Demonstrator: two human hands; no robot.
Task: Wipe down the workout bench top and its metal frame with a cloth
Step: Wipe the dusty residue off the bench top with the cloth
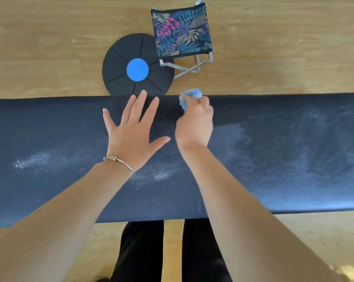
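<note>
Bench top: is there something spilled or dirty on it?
Yes. White powdery dust lies on the black bench top: one patch at the left, one near the left wrist, and a wide smear at the right. The right hand holds the cloth at the far edge.

I see the bench top [274, 159], a long dark padded surface that goes across my whole view from left to right. White powder [35, 162] lies on it in patches at the left, in the middle near my side, and as a wide smear at the right. Behind the bench is the wooden floor [50, 47]. On the floor lie a round black balance board [119, 72] with a blue centre, and just beside it a small folding stool [181, 31] with leaf-pattern fabric.
</note>
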